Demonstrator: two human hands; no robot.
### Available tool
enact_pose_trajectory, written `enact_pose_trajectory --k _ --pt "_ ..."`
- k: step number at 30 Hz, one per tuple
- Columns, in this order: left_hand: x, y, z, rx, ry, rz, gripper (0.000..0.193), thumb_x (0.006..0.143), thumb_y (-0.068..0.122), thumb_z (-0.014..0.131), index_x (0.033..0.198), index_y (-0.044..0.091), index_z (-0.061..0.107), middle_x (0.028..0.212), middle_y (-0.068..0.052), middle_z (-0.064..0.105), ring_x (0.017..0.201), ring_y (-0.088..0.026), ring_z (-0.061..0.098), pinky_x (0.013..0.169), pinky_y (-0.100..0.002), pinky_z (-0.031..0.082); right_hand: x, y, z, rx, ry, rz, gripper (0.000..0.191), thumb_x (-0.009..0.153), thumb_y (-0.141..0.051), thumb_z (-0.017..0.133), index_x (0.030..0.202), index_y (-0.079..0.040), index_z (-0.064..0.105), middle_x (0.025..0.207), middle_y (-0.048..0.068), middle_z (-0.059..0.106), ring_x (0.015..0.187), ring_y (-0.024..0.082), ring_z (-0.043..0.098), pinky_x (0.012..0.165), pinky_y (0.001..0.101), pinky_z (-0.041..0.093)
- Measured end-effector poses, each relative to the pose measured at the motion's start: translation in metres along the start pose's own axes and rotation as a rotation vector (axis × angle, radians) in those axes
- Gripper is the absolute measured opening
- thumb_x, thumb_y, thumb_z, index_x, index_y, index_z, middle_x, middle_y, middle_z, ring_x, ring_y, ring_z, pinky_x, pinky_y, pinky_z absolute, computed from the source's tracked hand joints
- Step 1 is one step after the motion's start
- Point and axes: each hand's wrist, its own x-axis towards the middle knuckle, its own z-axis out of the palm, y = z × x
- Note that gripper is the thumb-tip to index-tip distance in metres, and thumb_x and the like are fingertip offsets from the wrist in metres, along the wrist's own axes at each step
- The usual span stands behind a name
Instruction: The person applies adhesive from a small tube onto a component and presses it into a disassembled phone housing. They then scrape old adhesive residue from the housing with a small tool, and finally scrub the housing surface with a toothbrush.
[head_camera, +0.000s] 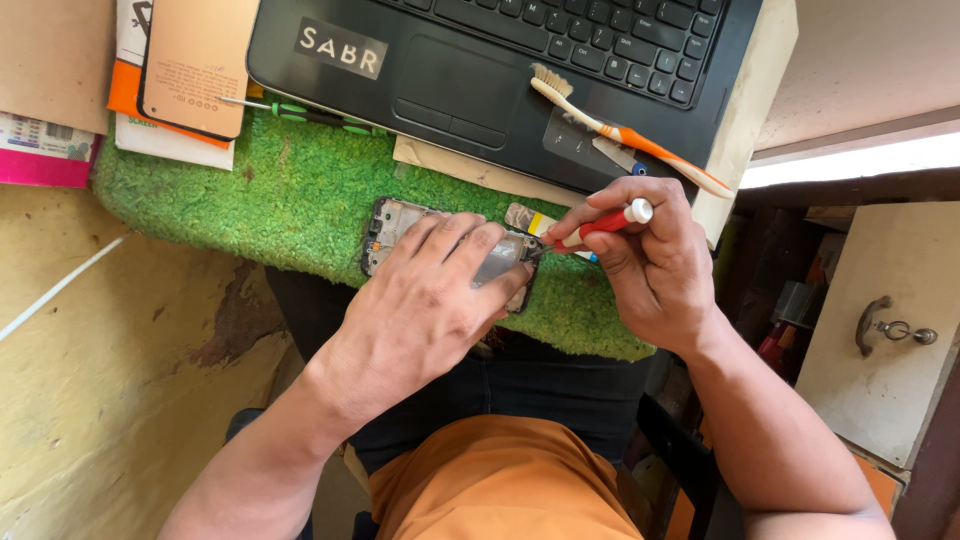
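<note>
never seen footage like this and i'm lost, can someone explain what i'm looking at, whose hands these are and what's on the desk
This is one picture from a camera worn on a person's head, looking straight down, so both hands are that person's own.

The left hand presses flat on an opened phone with its back off, which lies on a green fuzzy mat. The right hand holds a small red-handled screwdriver, its tip at the phone's right end.

Above the mat sits a black laptop. A toothbrush with an orange and white handle lies on the laptop. At upper left is a peach-coloured phone back cover on some packaging, with a green-handled tool beside it. A cabinet drawer with a metal handle shows at the right.
</note>
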Motion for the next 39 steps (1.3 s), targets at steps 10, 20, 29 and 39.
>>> enact_pose_trajectory --k 10,20,29,39 --pt "0.0004 -0.0007 -0.0019 -0.004 -0.011 -0.001 0.031 0.089 0.020 0.066 0.119 0.013 0.070 0.123 -0.016 0.061 0.123 -0.034 0.056 0.108 -0.048 0.044 -0.0005 -0.0004 -0.0047 0.049 -0.009 0.000 0.023 0.112 -0.003 0.055 0.130 -0.001 0.041 0.113 0.015 0.068 0.109 0.022 0.073 0.099 0.0348 0.061" --pt "0.0019 0.0003 -0.0033 -0.020 -0.003 -0.002 0.035 0.086 0.020 0.069 0.120 0.011 0.069 0.122 -0.014 0.061 0.121 -0.033 0.057 0.107 -0.047 0.044 0.0008 -0.0025 -0.0022 -0.048 -0.020 -0.020 0.022 0.111 -0.004 0.055 0.129 0.000 0.043 0.110 0.015 0.070 0.108 0.022 0.074 0.099 0.0336 0.061" --pt "0.0003 -0.0012 -0.0039 -0.023 0.006 -0.002 0.035 0.086 0.020 0.070 0.119 0.008 0.068 0.124 -0.015 0.061 0.123 -0.035 0.057 0.108 -0.048 0.045 0.0000 0.0003 -0.0031 -0.001 -0.019 -0.017 0.023 0.112 -0.003 0.054 0.130 -0.001 0.040 0.113 0.016 0.069 0.111 0.023 0.074 0.100 0.0337 0.060" --pt "-0.0003 -0.0037 -0.0029 -0.063 0.001 0.006 0.032 0.087 0.021 0.070 0.116 0.009 0.068 0.124 -0.015 0.061 0.123 -0.035 0.057 0.107 -0.048 0.045 -0.0014 0.0014 -0.0034 0.009 -0.017 -0.006 0.024 0.111 -0.001 0.054 0.131 -0.001 0.040 0.113 0.017 0.068 0.111 0.024 0.073 0.100 0.0346 0.060"
